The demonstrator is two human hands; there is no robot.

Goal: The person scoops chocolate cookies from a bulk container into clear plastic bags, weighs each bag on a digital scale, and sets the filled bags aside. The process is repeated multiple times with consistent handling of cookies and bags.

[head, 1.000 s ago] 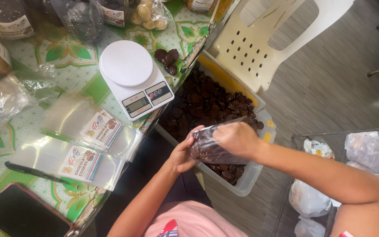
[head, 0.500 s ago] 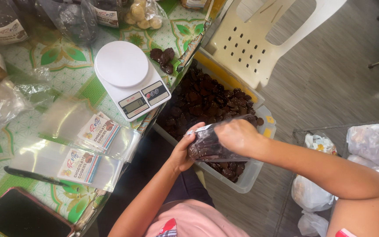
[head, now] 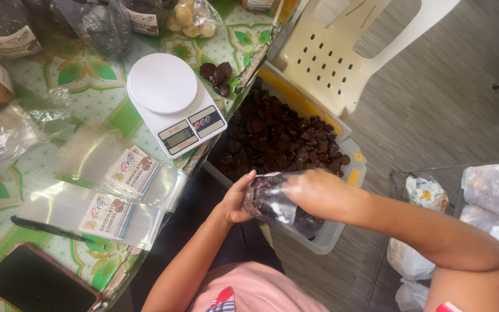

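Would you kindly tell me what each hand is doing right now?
Left hand: closed on the clear bag of dark cookies, supporting its end.
Right hand: closed over the same bag, gripping from above.

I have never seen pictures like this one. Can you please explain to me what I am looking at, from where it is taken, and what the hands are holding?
There is no machine here. A camera worn on a person's head looks down at their own two bare hands. The left hand and the right hand together hold a clear plastic bag with dark pieces inside. They hold it above a clear tub full of the same dark round pieces, which sits beside a cream plastic chair.

To the left is a table with a green patterned cloth. On it stand a white kitchen scale, a few loose dark pieces, empty labelled bags, a black pen and a phone.
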